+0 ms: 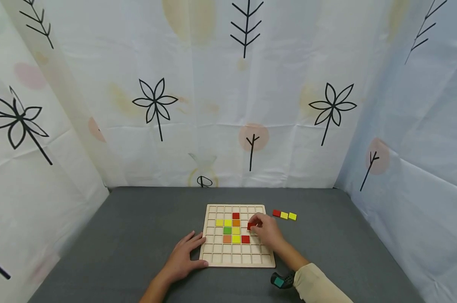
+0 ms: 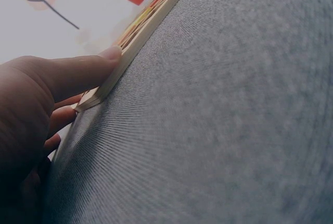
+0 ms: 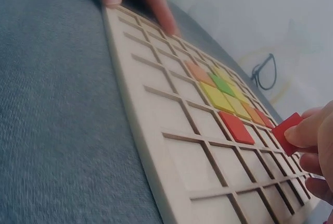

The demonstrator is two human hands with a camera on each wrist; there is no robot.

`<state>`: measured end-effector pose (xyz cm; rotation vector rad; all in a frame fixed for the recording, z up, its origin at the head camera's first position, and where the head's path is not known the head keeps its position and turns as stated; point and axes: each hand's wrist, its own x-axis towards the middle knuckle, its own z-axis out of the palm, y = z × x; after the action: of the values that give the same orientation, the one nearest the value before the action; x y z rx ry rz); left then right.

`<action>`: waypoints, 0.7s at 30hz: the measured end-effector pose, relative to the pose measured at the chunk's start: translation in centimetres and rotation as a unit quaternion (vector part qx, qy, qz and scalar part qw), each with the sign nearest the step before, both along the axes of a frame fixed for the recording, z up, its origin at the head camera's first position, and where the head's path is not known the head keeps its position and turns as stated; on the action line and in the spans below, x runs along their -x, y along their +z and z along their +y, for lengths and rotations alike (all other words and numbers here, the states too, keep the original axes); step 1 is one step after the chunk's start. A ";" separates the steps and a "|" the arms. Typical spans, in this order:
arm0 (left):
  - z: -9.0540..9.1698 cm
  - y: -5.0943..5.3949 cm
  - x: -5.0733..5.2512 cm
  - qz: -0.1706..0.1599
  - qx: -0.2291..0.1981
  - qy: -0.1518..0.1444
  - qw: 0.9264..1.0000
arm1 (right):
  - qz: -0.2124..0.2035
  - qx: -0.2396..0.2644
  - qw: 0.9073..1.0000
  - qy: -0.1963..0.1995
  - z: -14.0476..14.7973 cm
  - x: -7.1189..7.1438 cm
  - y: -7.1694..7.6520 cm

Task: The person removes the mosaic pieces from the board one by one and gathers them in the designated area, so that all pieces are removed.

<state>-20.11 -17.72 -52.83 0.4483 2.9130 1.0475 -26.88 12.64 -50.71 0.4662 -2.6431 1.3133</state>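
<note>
A square wooden grid board (image 1: 217,249) lies on the grey table, with several red, yellow, orange and green square tiles set in its cells. My left hand (image 1: 183,257) lies at its near-left corner; the thumb (image 2: 86,73) touches the near edge and the fingers reach along the left side. Between thumb and fingertips, my right hand (image 1: 269,232) pinches a red tile (image 3: 286,133) over the right half of the board. That tile looks tilted and raised above the cells. A placed red tile (image 3: 237,127) sits nearby in its cell.
Off the board's far right corner, one red tile (image 1: 276,213) and two yellow tiles (image 1: 284,215) lie in a row on the table (image 1: 152,219). A dark band with a teal patch (image 1: 279,282) is near the right sleeve (image 1: 319,284). Patterned white cloth (image 1: 205,84) surrounds the table.
</note>
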 end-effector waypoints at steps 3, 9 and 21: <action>0.0 0.0 0.0 0.000 0.000 0.000 1.000 | 0.006 0.009 1.000 -0.010 0.5 0.0 0.0; 0.1 0.1 -0.1 0.004 -0.003 0.000 1.000 | 0.035 0.019 0.999 -0.027 1.8 0.1 0.0; 0.1 0.0 -0.1 0.007 -0.001 -0.002 1.000 | 0.030 0.010 0.997 -0.077 4.7 1.2 -0.2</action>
<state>-20.06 -17.62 -52.86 0.4633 2.9220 1.0505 -28.12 17.38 -50.88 0.2869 -2.5580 1.2573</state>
